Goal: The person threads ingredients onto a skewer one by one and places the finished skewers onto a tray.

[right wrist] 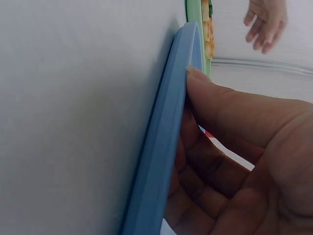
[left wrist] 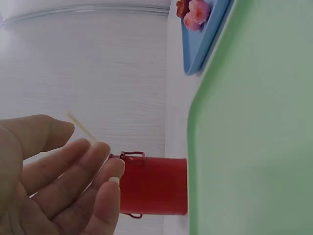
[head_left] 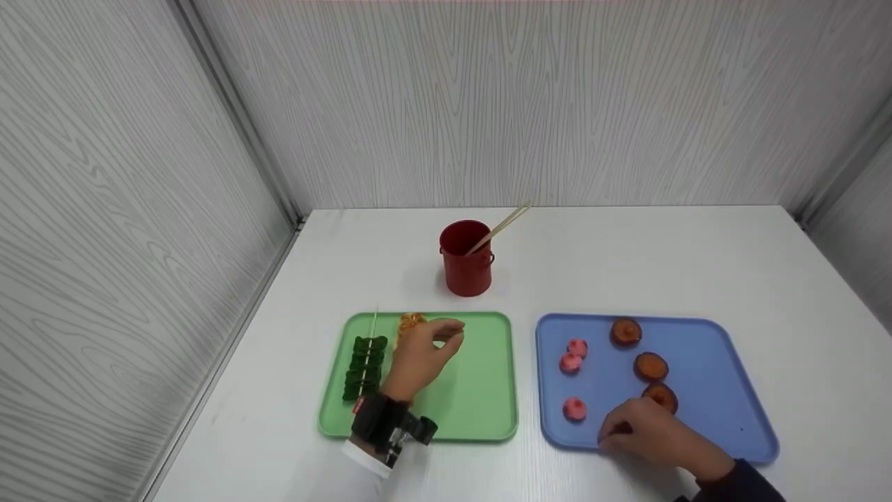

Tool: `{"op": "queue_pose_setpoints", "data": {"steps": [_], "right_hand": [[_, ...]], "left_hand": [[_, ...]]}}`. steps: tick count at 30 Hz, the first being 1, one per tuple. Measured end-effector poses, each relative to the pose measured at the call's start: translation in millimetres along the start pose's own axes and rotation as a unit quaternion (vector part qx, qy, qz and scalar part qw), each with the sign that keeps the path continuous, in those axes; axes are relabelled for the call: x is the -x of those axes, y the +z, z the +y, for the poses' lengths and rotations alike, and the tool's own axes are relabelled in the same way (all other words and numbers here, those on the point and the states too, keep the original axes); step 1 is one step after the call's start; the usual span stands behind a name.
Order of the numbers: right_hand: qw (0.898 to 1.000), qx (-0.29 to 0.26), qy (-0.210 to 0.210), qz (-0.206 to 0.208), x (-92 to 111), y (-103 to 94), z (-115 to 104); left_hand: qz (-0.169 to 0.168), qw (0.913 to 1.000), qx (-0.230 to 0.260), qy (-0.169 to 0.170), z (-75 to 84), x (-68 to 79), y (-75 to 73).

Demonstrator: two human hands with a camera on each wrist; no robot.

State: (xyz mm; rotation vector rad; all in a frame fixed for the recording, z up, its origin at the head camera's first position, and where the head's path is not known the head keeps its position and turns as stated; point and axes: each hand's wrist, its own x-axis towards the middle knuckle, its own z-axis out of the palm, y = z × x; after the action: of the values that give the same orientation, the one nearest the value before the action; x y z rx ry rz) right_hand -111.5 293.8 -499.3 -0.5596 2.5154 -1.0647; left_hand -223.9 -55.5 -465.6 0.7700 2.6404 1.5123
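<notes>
My left hand (head_left: pixel 421 352) hovers over the green tray (head_left: pixel 481 418), its fingers loosely bent and nothing between them. Beneath and beside it lie a skewer of green pieces (head_left: pixel 364 369) and some orange-brown food (head_left: pixel 410 322), partly hidden by the hand. At the near edge of the blue tray (head_left: pixel 718 418) is my right hand (head_left: pixel 644 432), fingers curled. In the right wrist view the thumb (right wrist: pixel 210 95) lies right at the tray's rim, while the wall hides the fingertips; I cannot tell whether they pinch anything. Brown round slices (head_left: pixel 651 366) and pink pieces (head_left: pixel 575 408) lie in the blue tray.
Behind the green tray stands a red bucket (head_left: pixel 467 268) with thin wooden skewers (head_left: pixel 503 226) leaning out to the right. Pale wood-grain panels (head_left: pixel 488 104) enclose the white table (head_left: pixel 627 265) at the back and sides.
</notes>
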Motion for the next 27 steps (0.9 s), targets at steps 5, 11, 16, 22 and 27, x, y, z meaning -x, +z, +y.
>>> {"op": "queue_pose_setpoints", "data": {"steps": [5, 11, 16, 22, 27], "right_hand": [[1.000, 0.014, -0.005, 0.004, -3.0, -0.1, -6.7], [0.996, 0.041, 0.005, 0.080, -14.5, -0.1, -17.4], [0.981, 0.048, -0.005, 0.187, -31.7, -7.4, -27.3], [0.947, 0.012, -0.019, 0.320, -55.1, -10.0, -39.6], [0.936, -0.006, -0.034, 0.350, -65.1, -7.1, -46.3]], "left_hand": [[0.015, 0.9999, -0.001, 0.006, 17.6, -30.0, 7.8], [0.046, 0.9967, 0.066, -0.015, 24.1, -61.0, 20.3], [0.076, 0.9920, 0.100, -0.006, 25.4, -86.5, 27.3], [0.107, 0.9913, 0.077, -0.012, 26.9, -114.9, 37.0], [0.129, 0.9915, -0.010, -0.015, 29.0, -132.1, 46.5]]}}
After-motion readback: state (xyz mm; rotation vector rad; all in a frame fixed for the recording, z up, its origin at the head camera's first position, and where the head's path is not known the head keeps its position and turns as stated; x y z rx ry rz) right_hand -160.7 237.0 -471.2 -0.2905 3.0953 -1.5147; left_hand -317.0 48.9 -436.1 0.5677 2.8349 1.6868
